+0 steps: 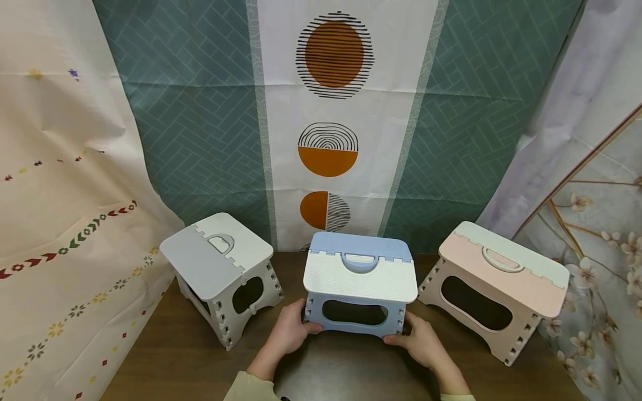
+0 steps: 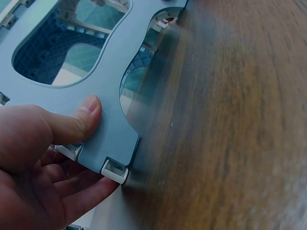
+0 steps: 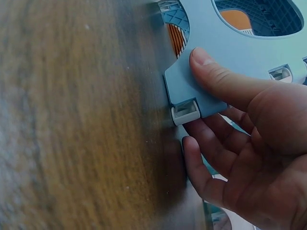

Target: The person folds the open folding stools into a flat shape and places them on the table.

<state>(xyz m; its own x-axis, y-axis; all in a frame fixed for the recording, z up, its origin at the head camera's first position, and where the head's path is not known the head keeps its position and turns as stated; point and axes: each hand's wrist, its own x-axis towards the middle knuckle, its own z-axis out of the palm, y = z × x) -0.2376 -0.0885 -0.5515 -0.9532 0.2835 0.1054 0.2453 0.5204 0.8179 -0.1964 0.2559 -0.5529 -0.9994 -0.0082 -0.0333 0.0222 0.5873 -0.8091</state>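
A blue and white folding step stool [image 1: 360, 281] stands unfolded and upright at the middle of the table. My left hand [image 1: 291, 329] grips its left leg low down. In the left wrist view the thumb [image 2: 88, 112] presses the blue front panel, with the fingers curled behind the side edge. Opposite, my right hand [image 1: 420, 341] holds the lower right leg the same way, its thumb [image 3: 206, 64] on the front panel. The stool's feet are at or very close to the tabletop; a gap cannot be made out. Its blue carry handle [image 1: 359, 263] lies on the top.
A grey and white folding stool [image 1: 200, 262] stands at the left, turned at an angle. At the right is a pink and pale green one [image 1: 494, 273]. Patterned cloths [image 1: 200, 111] hang behind and beside the brown wooden table [image 1: 165, 356].
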